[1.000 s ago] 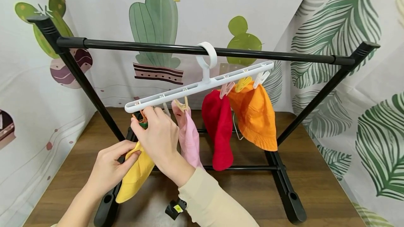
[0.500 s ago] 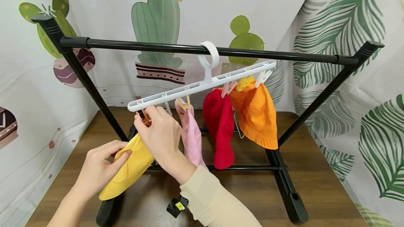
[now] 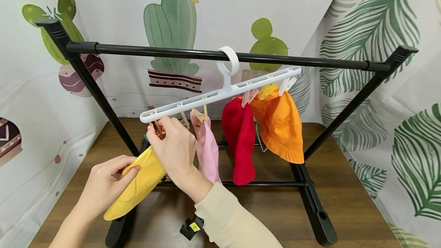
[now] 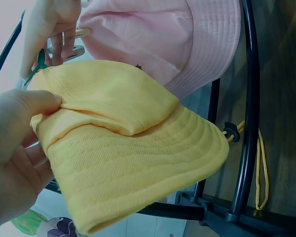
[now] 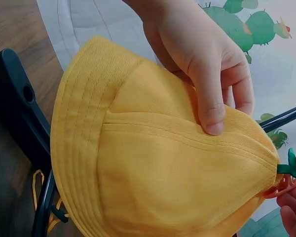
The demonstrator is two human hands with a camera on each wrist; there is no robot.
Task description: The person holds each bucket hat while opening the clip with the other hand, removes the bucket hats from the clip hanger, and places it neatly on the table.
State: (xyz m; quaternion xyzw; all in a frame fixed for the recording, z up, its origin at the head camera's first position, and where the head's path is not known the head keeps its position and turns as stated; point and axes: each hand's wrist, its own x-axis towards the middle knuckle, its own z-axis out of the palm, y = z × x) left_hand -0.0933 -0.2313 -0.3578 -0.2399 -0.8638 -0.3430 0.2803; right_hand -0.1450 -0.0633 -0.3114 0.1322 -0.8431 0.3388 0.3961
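Observation:
My left hand (image 3: pixel 103 186) pinches a yellow bucket hat (image 3: pixel 139 185) between thumb and fingers, its brim hanging down to the left. A green leaf-shaped tip (image 5: pixel 289 169) tops the hat's crown in the right wrist view. Close under the low left end of a white clip hanger (image 3: pixel 193 104), my right hand (image 3: pixel 175 148) pinches an orange clothespin (image 3: pixel 160 130). That clothespin lies right at the crown's tip in the right wrist view. A pink bucket hat (image 3: pixel 208 152) hangs beside my right hand from a beige clothespin (image 3: pixel 201 114).
The hanger hooks over a black rack's crossbar (image 3: pixel 148 51) and tilts down to the left. Farther right hang a red hat (image 3: pixel 239 144) and an orange hat (image 3: pixel 279 129). A yellow cord (image 4: pixel 259 173) dangles near the rack's lower bars. The rack stands on a wooden table (image 3: pixel 344 202).
My left hand has drawn the yellow hat's brim out to the left and slightly down, so the hat lies more slanted. The right hand has stayed at the orange clothespin.

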